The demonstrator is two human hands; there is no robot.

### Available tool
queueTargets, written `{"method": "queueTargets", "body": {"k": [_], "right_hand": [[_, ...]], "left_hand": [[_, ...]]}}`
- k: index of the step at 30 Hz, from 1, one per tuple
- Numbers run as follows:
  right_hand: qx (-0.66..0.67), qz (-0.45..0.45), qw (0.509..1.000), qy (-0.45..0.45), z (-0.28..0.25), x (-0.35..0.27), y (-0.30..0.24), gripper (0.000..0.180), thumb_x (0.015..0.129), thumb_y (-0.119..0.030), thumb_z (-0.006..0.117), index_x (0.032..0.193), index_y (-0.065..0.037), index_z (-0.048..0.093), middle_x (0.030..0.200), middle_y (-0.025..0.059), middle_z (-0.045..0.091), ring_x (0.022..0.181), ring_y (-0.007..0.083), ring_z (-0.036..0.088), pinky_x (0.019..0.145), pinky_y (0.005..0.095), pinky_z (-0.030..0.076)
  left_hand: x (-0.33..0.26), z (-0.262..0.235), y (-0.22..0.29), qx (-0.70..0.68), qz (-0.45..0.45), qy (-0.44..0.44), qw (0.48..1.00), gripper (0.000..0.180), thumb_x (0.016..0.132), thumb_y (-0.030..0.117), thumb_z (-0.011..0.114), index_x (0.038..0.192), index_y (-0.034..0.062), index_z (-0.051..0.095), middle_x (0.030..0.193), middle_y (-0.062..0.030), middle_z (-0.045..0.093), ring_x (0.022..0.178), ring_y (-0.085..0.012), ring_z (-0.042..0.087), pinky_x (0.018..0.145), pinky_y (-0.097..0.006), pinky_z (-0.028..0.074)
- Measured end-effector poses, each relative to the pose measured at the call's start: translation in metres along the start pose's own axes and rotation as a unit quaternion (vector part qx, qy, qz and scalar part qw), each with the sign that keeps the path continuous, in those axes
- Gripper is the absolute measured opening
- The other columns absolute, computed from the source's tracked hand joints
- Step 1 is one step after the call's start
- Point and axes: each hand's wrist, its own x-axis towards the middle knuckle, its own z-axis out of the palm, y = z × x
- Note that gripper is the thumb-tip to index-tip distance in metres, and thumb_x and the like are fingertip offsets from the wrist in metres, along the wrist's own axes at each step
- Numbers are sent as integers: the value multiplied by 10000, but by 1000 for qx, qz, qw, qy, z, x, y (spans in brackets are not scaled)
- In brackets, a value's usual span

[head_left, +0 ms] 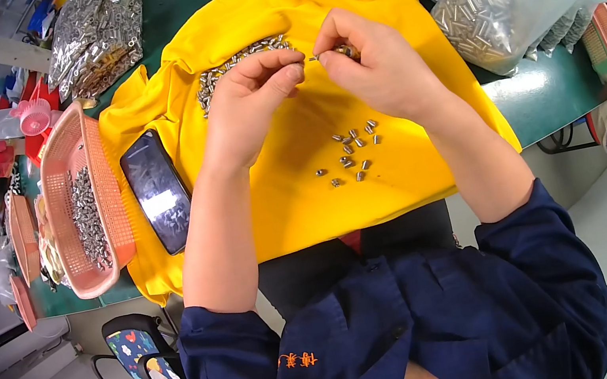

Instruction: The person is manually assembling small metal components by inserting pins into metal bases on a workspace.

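Note:
Above a yellow cloth (292, 219), both my hands are raised close together. My left hand (250, 102) is closed in a pinch, thumb against forefinger; whatever sits between them is too small to make out. My right hand (378, 68) grips a small metal part (348, 51), partly hidden by the fingers, with a thin tip poking out toward the left hand. Behind my left hand lies a heap of small metal fittings (217, 79). Several loose fittings (348, 162) are scattered on the cloth nearer to me.
On the left, a black phone (158, 191) lies beside a pink plastic basket (116, 209) holding many metal pieces. Clear bags of metal parts (97, 35) stand at the far left, and more bags (480, 19) at the far right. The green table (541, 97) shows beyond the cloth.

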Motion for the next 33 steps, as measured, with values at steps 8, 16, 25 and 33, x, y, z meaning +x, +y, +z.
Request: {"method": "queueTargets", "body": {"k": [8, 16, 25, 33], "right_hand": [[66, -15, 998, -5, -1, 0, -2, 55, 753, -58, 501, 795, -28, 482, 671, 6, 475, 590, 71, 415, 529, 210, 355], [43, -23, 999, -13, -3, -1, -4, 50, 770, -38, 502, 810, -33, 473, 710, -14, 457, 617, 48, 385, 540, 186, 335], [-77, -41, 996, -15, -1, -3, -10, 82, 723, -82, 499, 781, -26, 488, 650, 117, 551, 590, 231, 544, 538, 299, 425], [-17, -23, 999, 33, 4, -1, -1, 89, 739, -83, 494, 799, -18, 495, 622, 94, 537, 554, 197, 519, 527, 289, 413]], "left_hand": [[-1, 1, -2, -244, -30, -51, 968, 137, 808, 34, 547, 942, 10, 560, 857, -65, 594, 768, -150, 588, 722, -273, 496], [-1, 0, -2, -237, -15, -62, 969, 132, 802, 27, 551, 932, 9, 566, 852, -69, 597, 757, -154, 593, 720, -271, 497], [-2, 2, -2, -142, 14, -34, 989, 121, 781, 17, 572, 898, -13, 577, 840, -75, 605, 747, -160, 605, 708, -256, 493], [3, -3, -2, -64, 25, -14, 998, 107, 765, 29, 580, 864, -13, 584, 799, -58, 612, 722, -133, 596, 663, -229, 476]]}}
